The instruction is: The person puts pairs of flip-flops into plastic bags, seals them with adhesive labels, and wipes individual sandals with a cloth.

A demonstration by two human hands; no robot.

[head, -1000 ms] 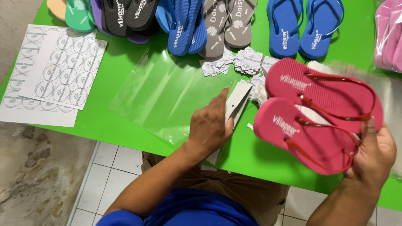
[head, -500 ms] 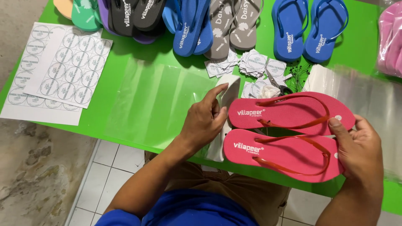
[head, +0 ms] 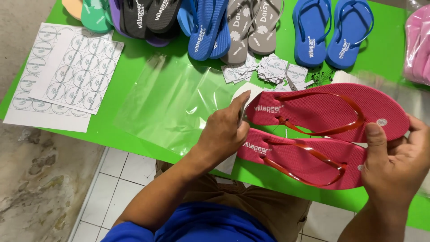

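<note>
On the green counter [head: 148, 45], two pink flip-flops [head: 322, 134] lie side by side at 3 o'clock of the clear plastic bag [head: 174, 103]. The right hand [head: 396, 163] has its fingers clamped on their heel ends; the left hand [head: 224, 132] rests fingers together at their toe ends. Two sticker sheets [head: 62, 71] lie at 9 o'clock. Below, a tiled floor [head: 116, 179].

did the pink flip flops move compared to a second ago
Yes. The pink flip-flops in the right hand have swung from tilted to lying level, their heel ends now nearer the left hand, judged against the green table.
</note>
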